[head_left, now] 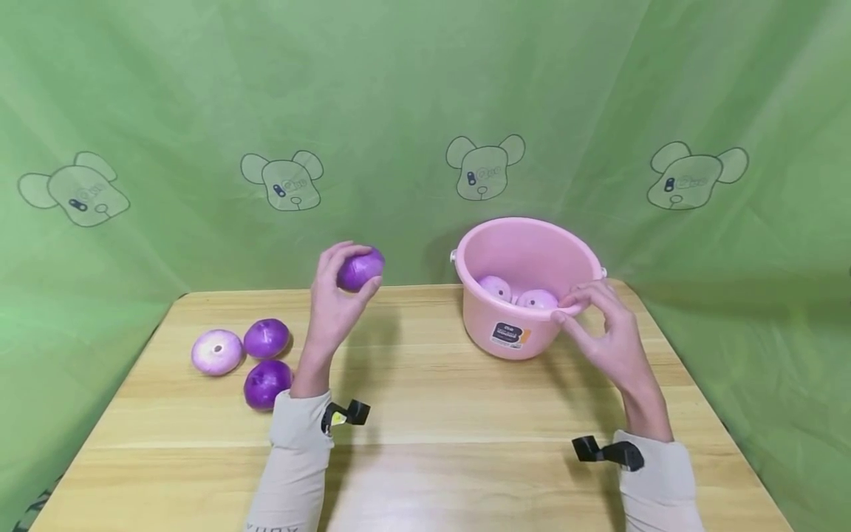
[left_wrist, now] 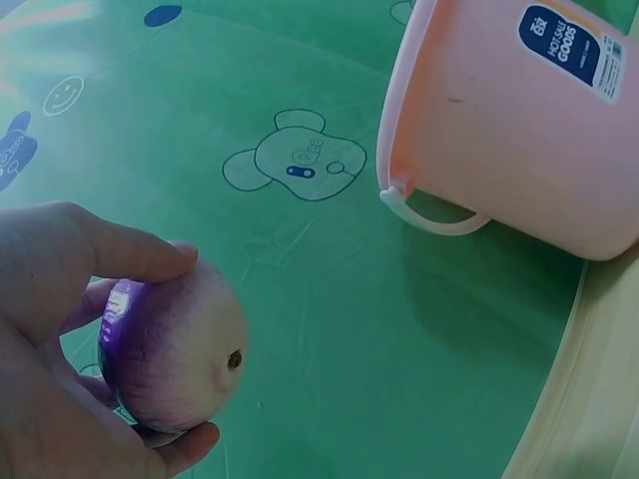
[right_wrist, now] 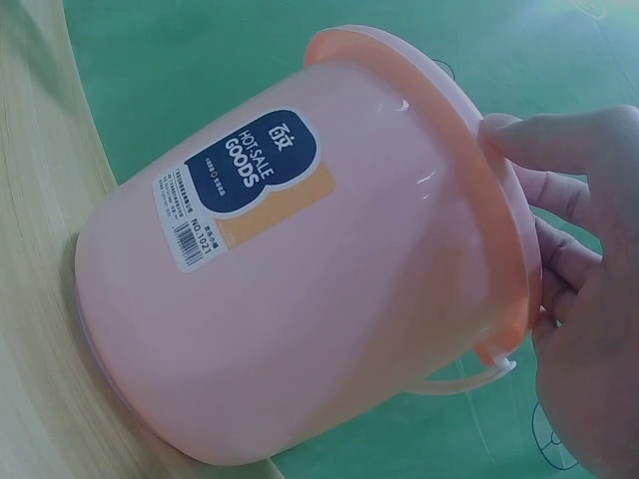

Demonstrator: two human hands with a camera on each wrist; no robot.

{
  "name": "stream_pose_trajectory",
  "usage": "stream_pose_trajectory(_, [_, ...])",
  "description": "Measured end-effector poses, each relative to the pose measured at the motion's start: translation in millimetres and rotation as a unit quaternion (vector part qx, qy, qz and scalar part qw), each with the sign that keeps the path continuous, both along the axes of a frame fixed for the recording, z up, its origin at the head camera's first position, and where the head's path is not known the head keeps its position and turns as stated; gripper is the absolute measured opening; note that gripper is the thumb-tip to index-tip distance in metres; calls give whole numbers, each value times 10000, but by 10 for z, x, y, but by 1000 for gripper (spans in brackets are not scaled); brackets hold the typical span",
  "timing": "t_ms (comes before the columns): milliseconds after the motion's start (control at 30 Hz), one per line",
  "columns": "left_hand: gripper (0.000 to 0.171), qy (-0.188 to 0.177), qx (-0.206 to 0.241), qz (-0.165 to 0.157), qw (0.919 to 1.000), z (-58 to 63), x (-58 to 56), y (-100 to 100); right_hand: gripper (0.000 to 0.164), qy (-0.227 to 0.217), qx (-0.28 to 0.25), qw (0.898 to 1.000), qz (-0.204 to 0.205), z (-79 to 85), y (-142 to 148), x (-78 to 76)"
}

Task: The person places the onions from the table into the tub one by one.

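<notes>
When we read the wooden tabletop (head_left: 425, 403) as a clock face in the head view, three loose onions sat close together between nine and ten: a pale one (head_left: 217, 352) with its brown spot upward, a purple one (head_left: 267, 339) beside it towards two, and a second purple one (head_left: 268, 385) towards four. At about eleven we found the left hand (head_left: 335, 303) holding a fourth onion (head_left: 360, 269) between thumb and fingers, well above the wood. From the pink bucket (head_left: 480, 319), that onion hung out at nine o'clock, well apart from the rim.

The bucket itself stood between one and two, its label towards us. Inside we saw one onion (head_left: 495, 287) near eight and another (head_left: 537, 299) near six; we could not tell whether more lay hidden. Just past two, the right hand (head_left: 608, 332) pinched the rim near its five o'clock, thumb outside and fingers within.

We judged the step in hand to be the transfer of the fourth onion into the bucket. The next move, as we reckoned it, called for a sweep towards three, over the rim, and a low release, with the right hand keeping the bucket steady.
</notes>
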State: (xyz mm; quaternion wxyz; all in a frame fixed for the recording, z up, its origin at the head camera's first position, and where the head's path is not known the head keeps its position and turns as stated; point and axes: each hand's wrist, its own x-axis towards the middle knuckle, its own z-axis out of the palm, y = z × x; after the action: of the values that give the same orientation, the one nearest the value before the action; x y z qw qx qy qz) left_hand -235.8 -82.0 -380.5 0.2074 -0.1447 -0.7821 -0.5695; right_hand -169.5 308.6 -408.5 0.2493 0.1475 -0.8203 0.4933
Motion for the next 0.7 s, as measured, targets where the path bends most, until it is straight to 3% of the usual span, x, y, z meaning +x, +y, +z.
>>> stream_pose_trajectory(233, [47, 55, 147, -296, 9994, 35, 23, 70, 21, -76, -45, 10000, 28, 10, -1, -3])
stream_pose_trajectory(700, [46, 143, -105, -673, 9976, 77, 97, 237, 20, -95, -24, 10000, 12, 22, -10, 3])
